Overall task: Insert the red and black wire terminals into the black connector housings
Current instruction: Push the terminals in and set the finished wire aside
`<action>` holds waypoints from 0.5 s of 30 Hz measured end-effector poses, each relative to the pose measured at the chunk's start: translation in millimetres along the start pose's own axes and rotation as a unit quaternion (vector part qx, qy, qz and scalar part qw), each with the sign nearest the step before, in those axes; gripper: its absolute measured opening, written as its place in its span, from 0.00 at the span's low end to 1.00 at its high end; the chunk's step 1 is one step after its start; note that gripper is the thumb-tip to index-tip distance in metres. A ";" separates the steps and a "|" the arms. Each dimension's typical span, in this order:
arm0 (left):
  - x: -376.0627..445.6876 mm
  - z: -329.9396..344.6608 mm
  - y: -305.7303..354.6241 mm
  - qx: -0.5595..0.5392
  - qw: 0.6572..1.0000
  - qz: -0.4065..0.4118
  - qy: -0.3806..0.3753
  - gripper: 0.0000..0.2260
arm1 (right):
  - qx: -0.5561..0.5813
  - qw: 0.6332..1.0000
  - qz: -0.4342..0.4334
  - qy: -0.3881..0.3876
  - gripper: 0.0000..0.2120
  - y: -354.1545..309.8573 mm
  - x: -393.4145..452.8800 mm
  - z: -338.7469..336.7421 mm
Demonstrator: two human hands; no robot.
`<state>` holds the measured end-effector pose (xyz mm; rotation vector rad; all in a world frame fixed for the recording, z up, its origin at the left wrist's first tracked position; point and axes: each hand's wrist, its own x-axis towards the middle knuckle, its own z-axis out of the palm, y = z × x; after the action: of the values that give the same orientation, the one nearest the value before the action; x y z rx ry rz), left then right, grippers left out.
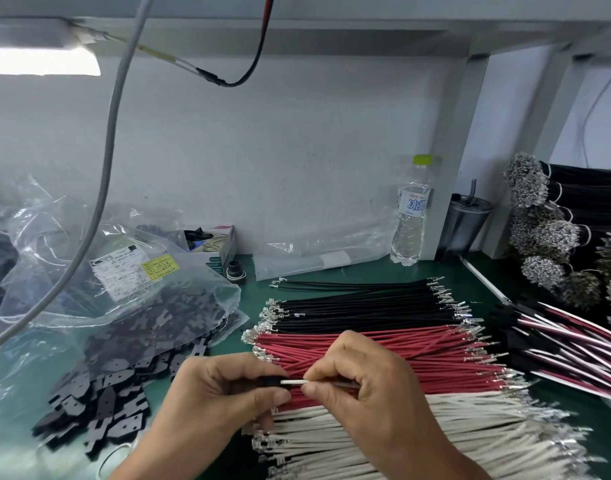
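pinching a black housing (267, 380) in the left hand (224, 393), the person holds a white wire (294, 382) up to it with the right hand (359, 382) — the wire's end sits right at the housing's mouth, both held just above the red wires (383, 358) on the bench (477, 285). the left fingers (262, 398) are curled and clamped on the housing; the right fingers (314, 388) are pinched together on the wire close to its tip. whether the terminal is already seated i cannot tell, as the hands hide the joint.

this looks like the insertion step itself, though with a white lead, not a red or black one. the next move likely calls for a straight push along the housing's axis until the terminal locks, then a reach for a red wire, or one of the black wires (366, 303) lying beyond them.

nearer the person lie the white wires (418, 441) in a row. to the left, loose housings (117, 386) spill from a plastic bag (124, 289). to the right lie finished leads (556, 344) — and bundled wires (553, 237) stack behind them. a water bottle (411, 216) stands at the back wall.
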<state>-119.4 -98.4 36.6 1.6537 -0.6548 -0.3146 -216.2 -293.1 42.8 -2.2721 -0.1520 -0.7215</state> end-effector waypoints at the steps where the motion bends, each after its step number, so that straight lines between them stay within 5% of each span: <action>1: 0.1 0.1 0.3 -0.003 1.000 -0.003 0.004 0.11 | -0.011 1.000 -0.005 0.006 0.05 -0.3 -0.1 -0.1; 15: -2.1 1.0 0.8 0.025 0.998 0.054 -0.022 0.09 | -0.073 0.986 -0.137 0.061 0.09 4.7 0.8 8.3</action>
<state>-121.8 -98.0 36.9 1.6559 -0.7883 -0.2585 -210.2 -290.9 35.5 -2.3625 -0.3706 -1.0432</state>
